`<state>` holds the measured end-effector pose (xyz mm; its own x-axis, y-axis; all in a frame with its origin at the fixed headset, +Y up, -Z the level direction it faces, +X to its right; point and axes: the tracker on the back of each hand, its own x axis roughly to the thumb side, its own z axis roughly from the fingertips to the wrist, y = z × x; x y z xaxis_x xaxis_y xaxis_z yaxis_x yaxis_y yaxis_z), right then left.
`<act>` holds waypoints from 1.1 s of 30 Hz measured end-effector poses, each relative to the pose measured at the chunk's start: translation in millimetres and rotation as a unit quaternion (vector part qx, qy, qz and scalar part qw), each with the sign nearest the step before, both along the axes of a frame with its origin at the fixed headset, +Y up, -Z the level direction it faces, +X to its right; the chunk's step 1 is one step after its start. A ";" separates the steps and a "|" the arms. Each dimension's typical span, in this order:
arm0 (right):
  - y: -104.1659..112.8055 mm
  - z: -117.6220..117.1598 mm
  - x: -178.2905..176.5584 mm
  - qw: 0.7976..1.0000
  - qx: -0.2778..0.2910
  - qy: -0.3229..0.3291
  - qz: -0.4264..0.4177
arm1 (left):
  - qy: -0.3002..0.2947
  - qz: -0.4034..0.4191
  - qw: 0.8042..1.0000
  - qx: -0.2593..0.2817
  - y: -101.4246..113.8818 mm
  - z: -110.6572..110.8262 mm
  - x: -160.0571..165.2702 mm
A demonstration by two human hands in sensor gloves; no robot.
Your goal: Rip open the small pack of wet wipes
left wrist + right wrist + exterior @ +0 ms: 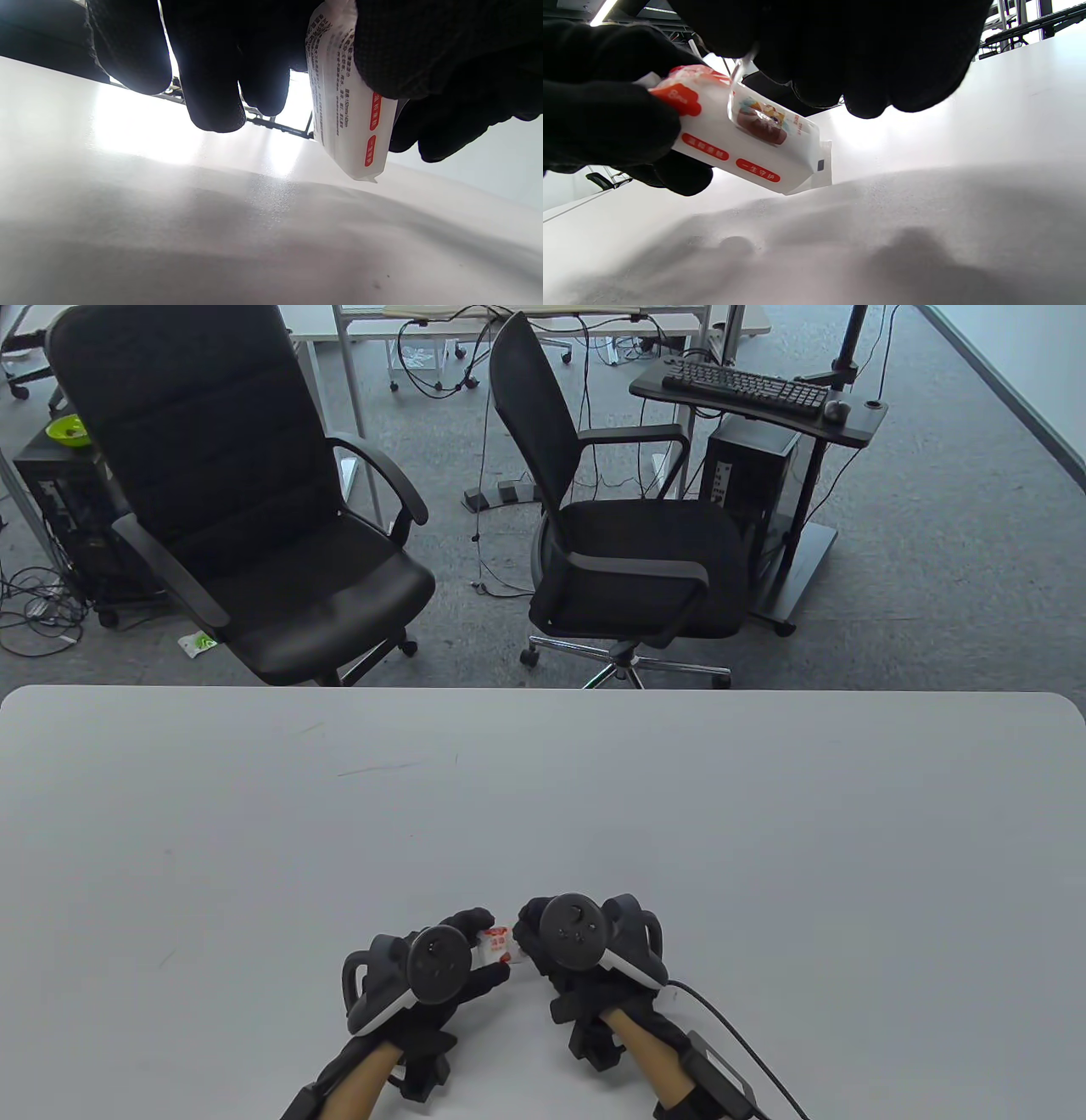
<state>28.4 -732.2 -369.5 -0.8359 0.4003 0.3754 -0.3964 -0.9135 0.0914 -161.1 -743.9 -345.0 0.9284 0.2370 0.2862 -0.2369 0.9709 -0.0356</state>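
A small white pack of wet wipes with red print is held a little above the white table, near its front edge. My left hand grips the pack's left end between thumb and fingers. My right hand touches the pack's right side. In the right wrist view the pack tilts down to the right, and a clear flap on its top face stands up into my right fingers. In the left wrist view the pack hangs from the gloved fingers just above the table.
Two black office chairs stand beyond the table's far edge. A cable runs from my right wrist to the bottom right. A small stand with a keyboard is at the back right.
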 end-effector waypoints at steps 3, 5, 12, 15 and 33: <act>0.2 -2.3 5.2 1.000 -0.001 -0.008 -0.005 | 0.005 -0.012 1.000 -0.005 0.7 -0.6 -2.4; 0.2 -3.8 8.1 1.000 -0.002 -0.012 -0.011 | 0.009 -0.011 1.000 -0.010 0.6 -1.4 -4.3; -1.0 -7.4 15.3 0.999 -0.006 -0.023 -0.021 | 0.027 -0.011 1.000 -0.012 1.3 -2.9 -9.4; -2.8 -8.4 16.7 0.999 -0.008 -0.025 -0.021 | 0.030 -0.010 0.999 -0.014 1.4 -3.0 -10.1; -6.2 -10.5 22.9 0.999 -0.039 -0.011 -0.031 | 0.029 0.010 0.999 -0.033 0.4 -6.3 -15.6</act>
